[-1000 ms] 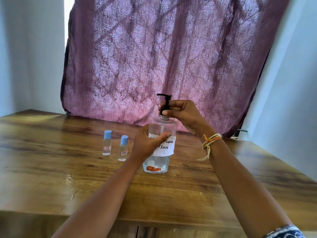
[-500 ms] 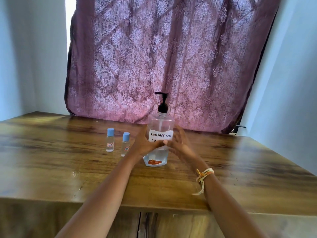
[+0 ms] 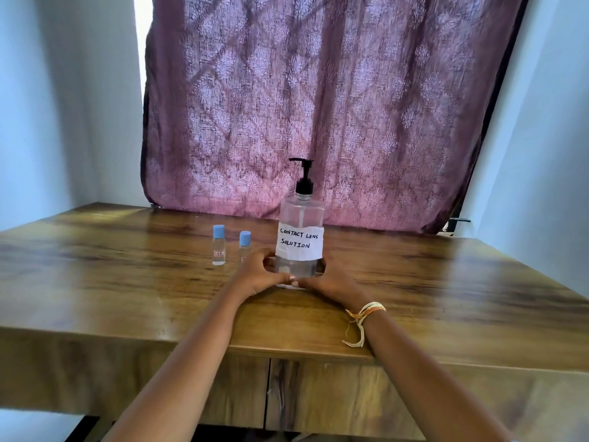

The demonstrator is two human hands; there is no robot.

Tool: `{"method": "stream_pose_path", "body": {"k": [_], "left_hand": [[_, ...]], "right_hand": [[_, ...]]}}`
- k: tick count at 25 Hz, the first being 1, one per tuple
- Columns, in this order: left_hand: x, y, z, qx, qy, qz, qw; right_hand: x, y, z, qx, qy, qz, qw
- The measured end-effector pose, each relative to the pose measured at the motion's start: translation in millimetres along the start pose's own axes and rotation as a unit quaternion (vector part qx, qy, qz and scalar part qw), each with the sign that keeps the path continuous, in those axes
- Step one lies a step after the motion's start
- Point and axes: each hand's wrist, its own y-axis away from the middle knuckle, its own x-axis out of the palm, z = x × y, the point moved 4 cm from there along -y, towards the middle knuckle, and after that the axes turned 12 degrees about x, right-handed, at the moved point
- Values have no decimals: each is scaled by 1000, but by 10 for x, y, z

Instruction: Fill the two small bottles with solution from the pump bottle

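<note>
Between both hands (image 3: pixel 259 274), upright pump bottle (image 3: pixel 301 240), spout leftward.

- Right hand (image 3: pixel 331 279) off the black pump head (image 3: pixel 302 173); now low, gripping the pump bottle (image 3: pixel 301 231) at its base.
- Left hand (image 3: pixel 259 272) slid down from the label (image 3: pixel 299 242) to the base; label fully readable.

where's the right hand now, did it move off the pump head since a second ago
Yes. The right hand has dropped from the pump head to the pump bottle base.
</note>
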Motion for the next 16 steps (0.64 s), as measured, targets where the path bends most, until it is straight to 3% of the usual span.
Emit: {"method": "stream_pose_path", "body": {"k": [10,16], "left_hand": [[14,79,-19,-12,-86,-44,995],[71,257,-143,-4,-174,-14,985]], "right_hand": [[68,-46,32,8,42,-24,999],[65,115,56,28,98,-53,993]]}}
